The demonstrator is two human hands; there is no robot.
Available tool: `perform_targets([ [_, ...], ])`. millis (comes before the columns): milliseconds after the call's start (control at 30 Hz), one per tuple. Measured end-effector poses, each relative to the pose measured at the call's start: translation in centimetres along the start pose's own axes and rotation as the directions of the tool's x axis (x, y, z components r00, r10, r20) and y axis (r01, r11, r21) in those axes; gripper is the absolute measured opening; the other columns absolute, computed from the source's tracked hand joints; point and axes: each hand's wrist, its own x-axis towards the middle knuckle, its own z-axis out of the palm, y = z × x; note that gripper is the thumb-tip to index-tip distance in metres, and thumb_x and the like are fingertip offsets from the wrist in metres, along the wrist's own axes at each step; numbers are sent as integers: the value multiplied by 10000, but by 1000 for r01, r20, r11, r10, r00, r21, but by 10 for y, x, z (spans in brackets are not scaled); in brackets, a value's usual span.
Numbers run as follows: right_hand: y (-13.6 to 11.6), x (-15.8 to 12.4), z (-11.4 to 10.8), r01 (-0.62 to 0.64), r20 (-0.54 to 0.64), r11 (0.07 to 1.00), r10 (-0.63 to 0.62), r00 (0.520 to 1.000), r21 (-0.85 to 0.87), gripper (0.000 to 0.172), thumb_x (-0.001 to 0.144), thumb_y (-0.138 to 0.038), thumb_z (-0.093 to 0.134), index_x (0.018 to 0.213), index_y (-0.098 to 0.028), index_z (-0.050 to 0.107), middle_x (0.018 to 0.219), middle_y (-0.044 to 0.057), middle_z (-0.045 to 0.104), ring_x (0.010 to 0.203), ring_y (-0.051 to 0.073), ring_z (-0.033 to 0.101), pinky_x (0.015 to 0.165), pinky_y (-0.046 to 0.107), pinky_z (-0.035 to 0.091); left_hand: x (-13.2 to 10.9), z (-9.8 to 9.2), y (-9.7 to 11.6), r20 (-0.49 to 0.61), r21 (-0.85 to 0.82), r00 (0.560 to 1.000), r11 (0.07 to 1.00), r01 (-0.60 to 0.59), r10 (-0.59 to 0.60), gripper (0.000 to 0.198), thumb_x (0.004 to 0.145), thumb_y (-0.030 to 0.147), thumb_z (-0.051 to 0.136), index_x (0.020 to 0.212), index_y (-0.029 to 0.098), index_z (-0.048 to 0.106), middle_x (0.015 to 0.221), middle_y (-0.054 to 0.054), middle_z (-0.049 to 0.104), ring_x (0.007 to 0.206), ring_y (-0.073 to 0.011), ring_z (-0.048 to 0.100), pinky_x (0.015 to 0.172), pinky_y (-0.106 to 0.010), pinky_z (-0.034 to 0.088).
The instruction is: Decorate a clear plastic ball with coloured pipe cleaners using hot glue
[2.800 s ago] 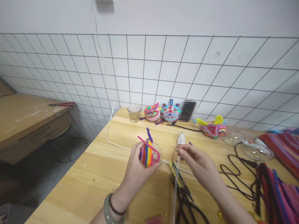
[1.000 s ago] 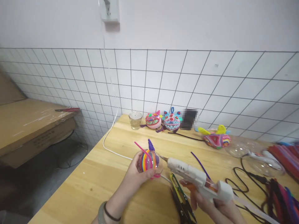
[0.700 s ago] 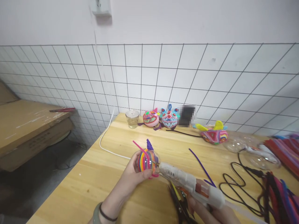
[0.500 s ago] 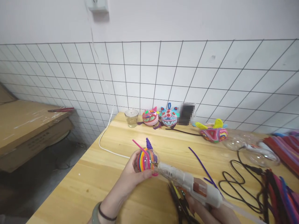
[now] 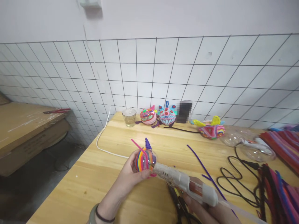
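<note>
My left hand (image 5: 134, 172) is wrapped round a clear ball (image 5: 143, 160) banded with rainbow-coloured pipe cleaners. A purple twisted piece (image 5: 148, 143) sticks up from its top, and the loose end of a pink pipe cleaner (image 5: 136, 144) points up and left. In my right hand (image 5: 198, 199) is a white hot glue gun (image 5: 177, 179), a clear glue stick trailing from its back. The gun's nozzle meets the ball's right side; whether it touches the surface is hard to tell. Black-handled scissors (image 5: 178, 205) lie beneath the gun, partly hidden by it.
Along the wall stand a glass (image 5: 129, 117), a pink decorated ball (image 5: 148, 116), a blue one (image 5: 167, 115) and a yellow-finned one (image 5: 212, 129). Rightward are clear plastic shells (image 5: 255, 152), a black cable (image 5: 235, 183) and pipe-cleaner bundles (image 5: 280, 199). A purple pipe cleaner (image 5: 201, 163) lies nearer.
The camera view has shifted slightly, so everything sits a little further left. Both hands keep their holds, and the glue gun's nozzle stays at the ball's right side.
</note>
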Motion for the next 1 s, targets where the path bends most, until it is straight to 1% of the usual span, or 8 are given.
perform_targets([
  [133,-2,1,0,10,2,1000,-10,1000,-26,449,897,-377,598,1342,-329,567,1311,21,658,1155,245,648,945,259,511,-1,2,2,-3,9,1000,1000,-5,5,690,539,306,896,1163,189,623,1130,-120,715,1059,-297,647,848,-357,528],
  [333,-2,-2,0,4,21,999,-3,1000,-46,424,931,-395,542,1344,-301,549,1311,47,654,1193,238,622,984,269,496,-2,5,6,-19,39,1000,999,-3,3,663,545,325,892,1140,191,633,1124,-117,724,1054,-295,655,874,-363,517],
  [433,-3,-3,0,5,40,999,-3,999,-48,406,935,-395,536,1327,-292,557,1296,60,659,1206,245,611,981,273,505,-2,5,6,-37,59,999,998,1,1,669,544,320,893,1145,185,633,1119,-119,726,1037,-289,660,877,-361,514],
  [700,-6,3,-3,-34,75,999,35,997,-17,356,954,-404,511,1289,-304,577,1251,51,679,1131,228,651,958,282,531,-2,4,4,-22,23,1000,1000,9,-8,683,549,308,893,1163,177,623,1145,-134,717,1081,-311,647,865,-355,519],
  [867,-10,2,1,-59,27,998,59,998,4,347,961,-433,486,1281,-316,554,1258,45,668,1181,228,616,986,296,511,-3,4,5,-21,33,1000,999,-4,5,660,557,293,891,1152,174,631,1128,-130,725,1056,-296,660,864,-343,521],
  [1000,-18,3,0,-97,11,995,97,995,26,310,960,-444,490,1218,-305,589,1202,44,691,1113,221,649,966,288,523,-3,5,6,-8,23,1000,1000,6,-5,653,553,302,892,1143,184,637,1117,-126,731,1054,-302,663,835,-342,534],
])
